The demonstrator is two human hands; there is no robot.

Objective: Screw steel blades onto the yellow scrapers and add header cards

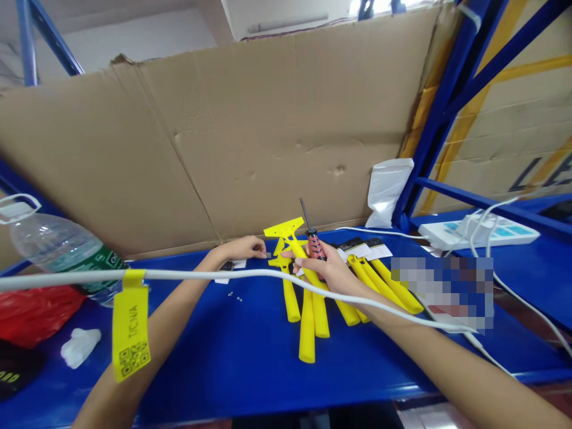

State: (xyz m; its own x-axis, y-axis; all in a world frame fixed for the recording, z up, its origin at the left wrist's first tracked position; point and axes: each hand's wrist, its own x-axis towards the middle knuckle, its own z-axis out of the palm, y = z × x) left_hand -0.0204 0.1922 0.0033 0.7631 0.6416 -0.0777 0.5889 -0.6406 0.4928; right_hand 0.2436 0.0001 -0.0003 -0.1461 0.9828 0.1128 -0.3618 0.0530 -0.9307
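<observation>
My right hand [328,262] is wrapped around a screwdriver [316,245] with a red and black handle, its shaft pointing up and away. The same hand also grips a yellow scraper [308,271] with a wide flat head. Other yellow scrapers [291,301] lie beneath it on the blue table. To the left, my left hand [245,247] has its fingers curled together low over the table. A small grey piece [269,255] shows at its fingertips; what it is I cannot make out. Tiny metal parts [239,298] lie just below that hand.
More yellow handles [388,286] and black-and-white cards [366,247] lie right of centre. A white cable [250,273] with a yellow tag [130,328] crosses in front of my arms. A water bottle [67,244] stands left, a power strip [487,231] right. Cardboard [286,131] walls the back.
</observation>
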